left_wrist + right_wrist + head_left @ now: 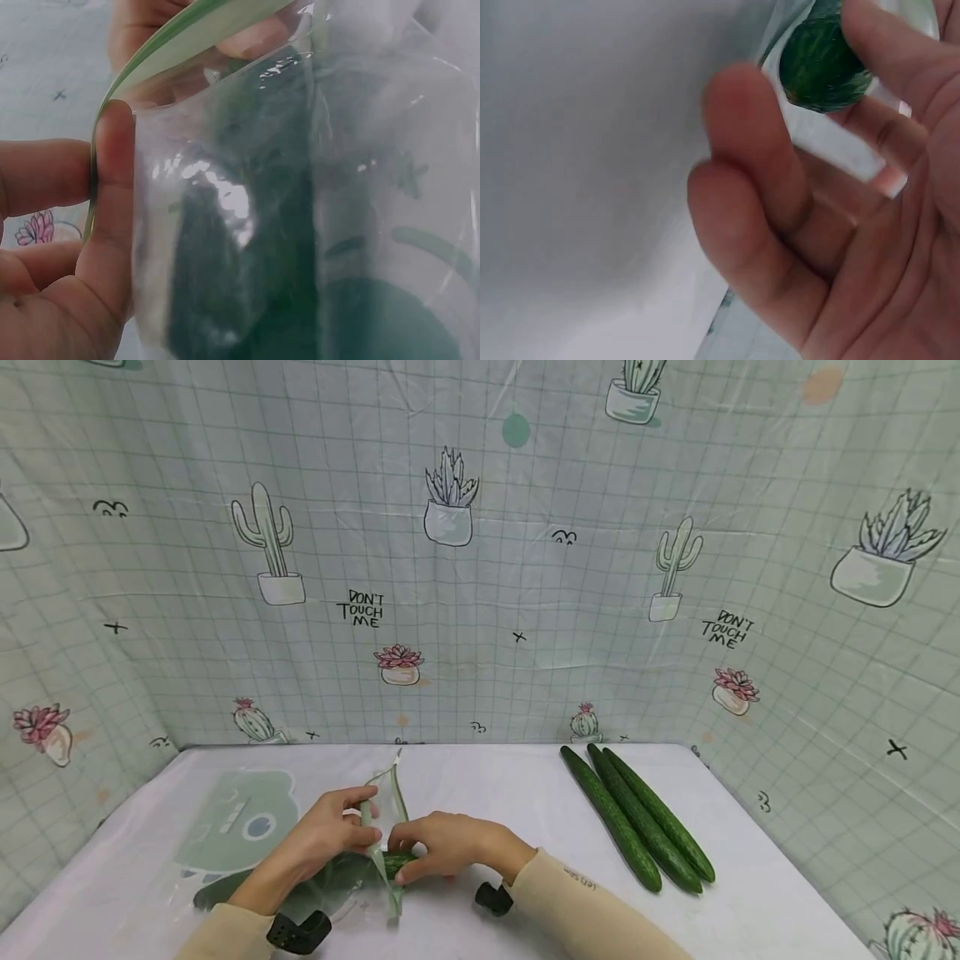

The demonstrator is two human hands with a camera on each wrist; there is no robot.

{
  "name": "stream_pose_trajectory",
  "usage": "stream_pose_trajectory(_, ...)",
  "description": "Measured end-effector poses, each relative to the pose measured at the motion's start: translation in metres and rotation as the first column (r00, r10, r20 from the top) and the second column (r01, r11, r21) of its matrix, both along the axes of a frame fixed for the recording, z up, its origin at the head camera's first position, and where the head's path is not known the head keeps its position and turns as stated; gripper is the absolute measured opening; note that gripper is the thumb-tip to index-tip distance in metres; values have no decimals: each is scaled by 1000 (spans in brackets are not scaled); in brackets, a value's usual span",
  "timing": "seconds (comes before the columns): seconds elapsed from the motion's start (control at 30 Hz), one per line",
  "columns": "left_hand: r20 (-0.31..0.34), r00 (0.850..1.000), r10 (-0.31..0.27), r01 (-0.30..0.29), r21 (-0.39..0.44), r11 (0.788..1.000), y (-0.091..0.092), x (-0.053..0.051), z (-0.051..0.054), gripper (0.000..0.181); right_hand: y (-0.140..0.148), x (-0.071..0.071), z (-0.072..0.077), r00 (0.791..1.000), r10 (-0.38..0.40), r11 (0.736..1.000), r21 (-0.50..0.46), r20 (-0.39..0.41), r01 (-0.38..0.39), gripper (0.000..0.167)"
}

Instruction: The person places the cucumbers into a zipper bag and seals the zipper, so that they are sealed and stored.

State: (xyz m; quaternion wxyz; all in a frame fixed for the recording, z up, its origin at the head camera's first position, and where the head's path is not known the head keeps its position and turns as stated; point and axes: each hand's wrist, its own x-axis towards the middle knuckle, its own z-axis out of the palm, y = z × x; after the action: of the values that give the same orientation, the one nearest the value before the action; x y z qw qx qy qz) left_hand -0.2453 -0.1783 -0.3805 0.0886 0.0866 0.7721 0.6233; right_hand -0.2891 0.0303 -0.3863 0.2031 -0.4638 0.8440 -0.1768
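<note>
My left hand (330,831) pinches the green-edged opening of a clear plastic bag (225,247) between thumb and fingers. Inside the bag lie one or more cucumbers, seen through the plastic; I cannot tell how many. At the bag's mouth, my right hand (450,847) grips the end of a cucumber (396,862) with thumb and fingers. The right wrist view shows that cucumber's rounded end (821,67) between thumb and index finger, with the other fingers curled beside it.
Three cucumbers (645,818) lie side by side, slanting, on the right of the white table (510,785). A green print with an eye (258,827) shows on the bag at the left. A patterned curtain (517,568) stands behind and at both sides.
</note>
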Motion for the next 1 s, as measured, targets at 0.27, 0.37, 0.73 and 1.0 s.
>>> stream_pose_trajectory(0.27,-2,1000,-5,5,-8,1000,-4,0,3,70,-8,8,-1,994,-47,996,69,-103,54,24)
stream_pose_trajectory(0.37,6,1000,-13,14,-9,1000,-6,1,4,71,-5,6,-2,992,-42,997,65,-119,50,20)
stream_pose_trajectory(0.73,28,999,-25,25,-12,1000,-8,3,4,70,-6,7,-3,989,-42,997,51,-142,50,19)
stream_pose_trajectory(1.0,19,1000,-10,10,-17,1000,-6,3,5,70,-19,9,-11,958,-85,991,78,-273,110,22)
